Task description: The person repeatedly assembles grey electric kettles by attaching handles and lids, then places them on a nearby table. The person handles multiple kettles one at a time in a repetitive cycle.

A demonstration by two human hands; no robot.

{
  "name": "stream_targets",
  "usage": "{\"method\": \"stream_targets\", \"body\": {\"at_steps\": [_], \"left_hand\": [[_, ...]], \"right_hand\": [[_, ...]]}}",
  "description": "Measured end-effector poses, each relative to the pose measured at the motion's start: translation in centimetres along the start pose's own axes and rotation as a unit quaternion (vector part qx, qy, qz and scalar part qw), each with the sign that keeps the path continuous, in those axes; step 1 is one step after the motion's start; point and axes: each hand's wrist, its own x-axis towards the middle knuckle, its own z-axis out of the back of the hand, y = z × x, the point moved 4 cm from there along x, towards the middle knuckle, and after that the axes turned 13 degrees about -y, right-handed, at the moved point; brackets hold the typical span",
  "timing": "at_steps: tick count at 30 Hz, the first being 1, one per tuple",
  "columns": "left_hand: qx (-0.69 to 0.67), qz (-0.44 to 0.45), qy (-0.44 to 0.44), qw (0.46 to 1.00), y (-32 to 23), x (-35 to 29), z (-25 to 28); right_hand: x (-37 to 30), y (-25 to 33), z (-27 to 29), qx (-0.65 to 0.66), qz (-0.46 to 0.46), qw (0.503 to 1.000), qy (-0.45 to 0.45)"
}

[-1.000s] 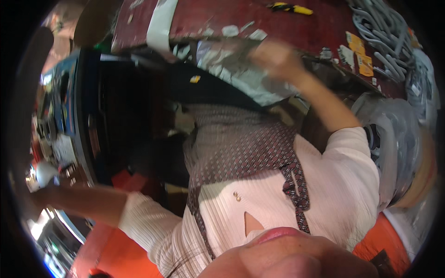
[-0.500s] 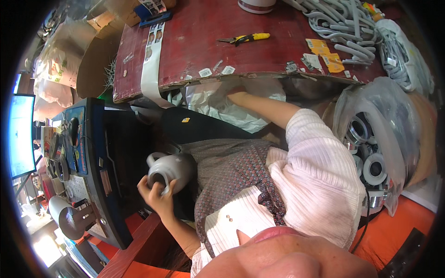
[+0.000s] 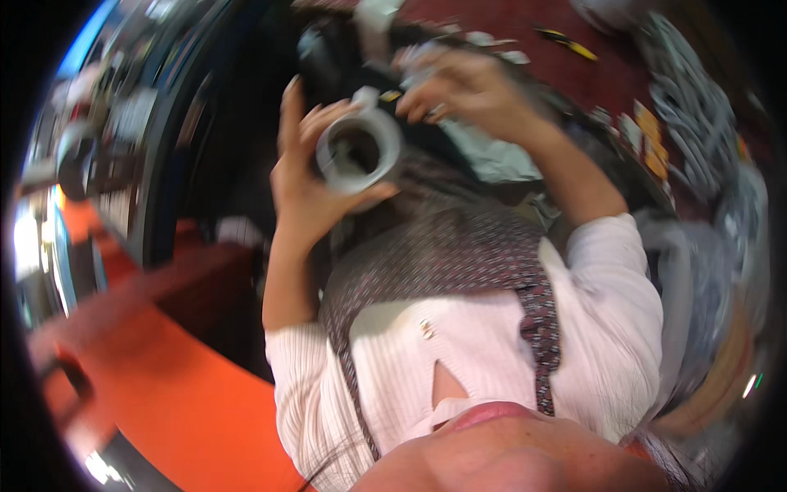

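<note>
Where the jug (image 3: 390, 149) is: in the left hand (image 3: 305, 182), mouth facing upward
Wall: likely light, stiff, slightly slippery
Handle (image 3: 366, 97): probably surest hold
Left fingers: curled around the jug
Right hand (image 3: 474, 94): fingers bent by something pale (image 3: 420, 60), blurred; grip unclear

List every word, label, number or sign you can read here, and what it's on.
Nothing is readable.
Orange cards on the red table: too blurred.
Yellow mark on the dark cloth: too small.
Grey jug in the left hand: no text visible.
</note>
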Motion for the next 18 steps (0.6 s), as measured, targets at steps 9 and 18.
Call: {"method": "stream_targets", "body": {"at_steps": [9, 18], "left_hand": [[-0.022, -0.024, -0.034, 0.999, -0.1, -0.6, 1.4], [0.051, -0.100, -0.055, 0.992, -1.0, -1.0, 0.3]], "right_hand": [[-0.2, 3.7, -7.9, -0.264, 0.401, 0.855, 0.196], [-0.5, 4.4, -7.6, -0.481, 0.403, 0.720, 0.296]]}}
